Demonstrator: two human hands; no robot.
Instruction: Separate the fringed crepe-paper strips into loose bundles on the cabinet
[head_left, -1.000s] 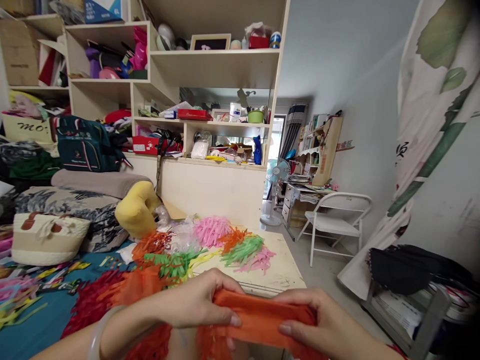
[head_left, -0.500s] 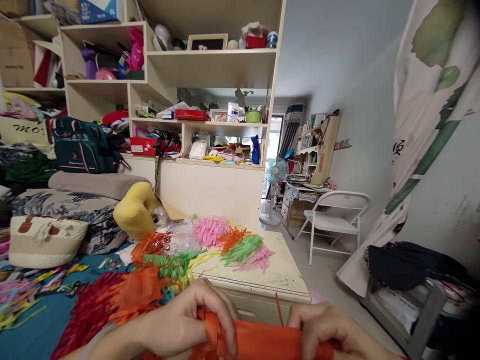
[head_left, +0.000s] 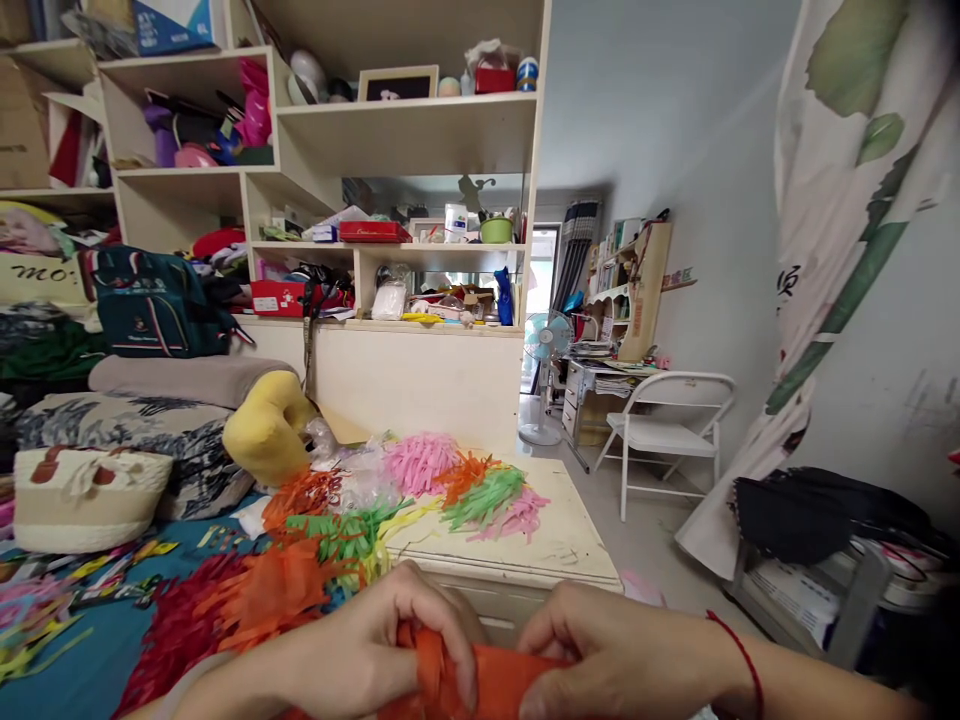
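Both of my hands meet at the bottom edge of the view around a bundle of orange fringed paper (head_left: 495, 682). My left hand (head_left: 382, 640) curls its fingers over the left end of the bundle, with a loop of orange strip over one fingertip. My right hand (head_left: 607, 650), with a thin red string at the wrist, is closed over the right end. The lower part of the bundle is cut off by the frame.
A cream low table (head_left: 555, 550) ahead carries pink, green and orange paper fringe (head_left: 450, 480). Red and orange fringe (head_left: 225, 600) lies on a teal cloth at left, near a yellow cushion (head_left: 266, 425). A white folding chair (head_left: 667, 440) stands at right; cluttered shelves (head_left: 405, 130) behind.
My hands have dropped lower in the view and drawn closer together, bunching the orange paper into a tighter bundle. The right hand has slid left over it.
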